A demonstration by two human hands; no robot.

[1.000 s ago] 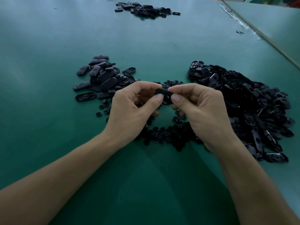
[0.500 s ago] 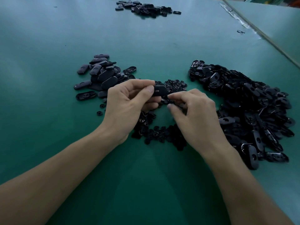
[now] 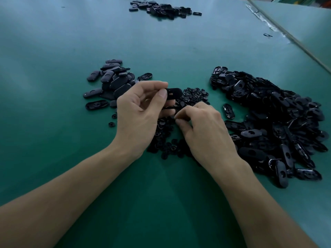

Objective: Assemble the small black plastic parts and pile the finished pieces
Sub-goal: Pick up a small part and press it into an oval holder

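Observation:
My left hand [image 3: 138, 111] pinches a black oval plastic piece [image 3: 174, 93] between thumb and fingers, held just above the table. My right hand [image 3: 202, 129] is lower, fingers curled down into the heap of small round black parts [image 3: 195, 94]; what its fingertips pinch is hidden. A pile of oval pieces lying smooth side up [image 3: 112, 81] sits to the left of my left hand. A large heap of loose oval shells [image 3: 279, 122] lies to the right of my right hand.
Everything rests on a green table top [image 3: 71, 42]. Another heap of black parts [image 3: 161, 8] lies at the far edge. A seam with a raised strip [image 3: 286, 34] runs diagonally at the upper right. Stray small parts [image 3: 111, 124] lie left of my left hand.
My hands have parted: the left keeps the oval piece and has shifted slightly left, while the right dropped down into the small round parts.

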